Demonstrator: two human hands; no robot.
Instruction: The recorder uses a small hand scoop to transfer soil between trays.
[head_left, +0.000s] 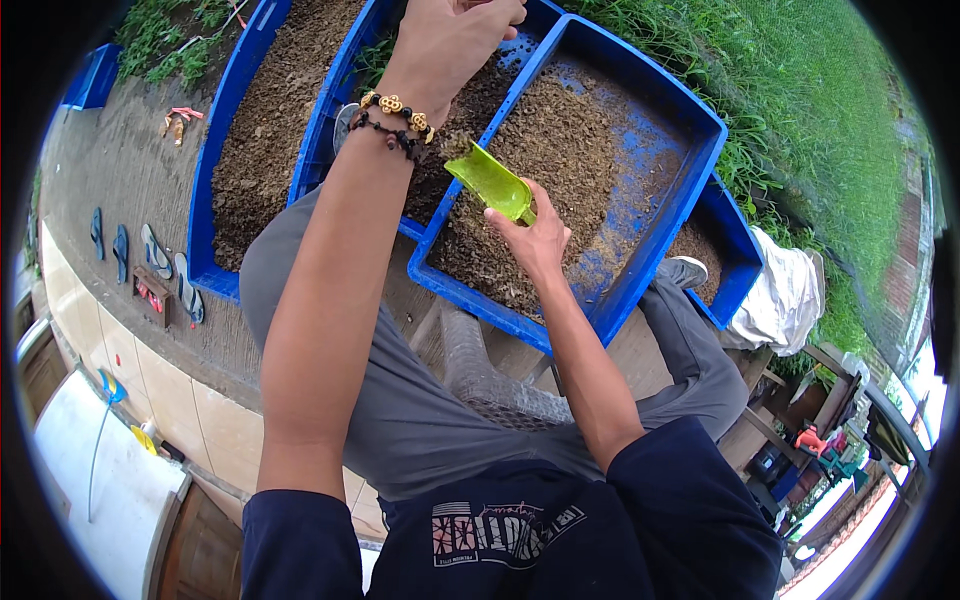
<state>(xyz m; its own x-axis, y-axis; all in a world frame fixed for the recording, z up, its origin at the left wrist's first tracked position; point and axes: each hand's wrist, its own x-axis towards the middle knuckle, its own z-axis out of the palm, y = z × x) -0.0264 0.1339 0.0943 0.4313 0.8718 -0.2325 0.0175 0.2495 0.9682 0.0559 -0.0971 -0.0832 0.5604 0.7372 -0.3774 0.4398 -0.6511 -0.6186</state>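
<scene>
My right hand (535, 232) grips a lime-green plastic scoop (493, 183), tilted over a blue tray (682, 208) of crumbly brown material (530, 130). Some of that material sits at the scoop's front lip. My left hand (450, 40), with bead bracelets at the wrist, is raised at the top, above a neighbouring blue tray (330, 112) of darker crumbly material. Its fingers are curled, and what they hold, if anything, is hidden. My left forearm covers part of that tray.
More filled blue trays (207, 190) flank these on both sides. Sandals (150, 250) lie on concrete at left. A white sack (775, 295), grass (790, 120) and assorted clutter (820, 440) are at right. A textured grey seat (500, 390) shows between my legs.
</scene>
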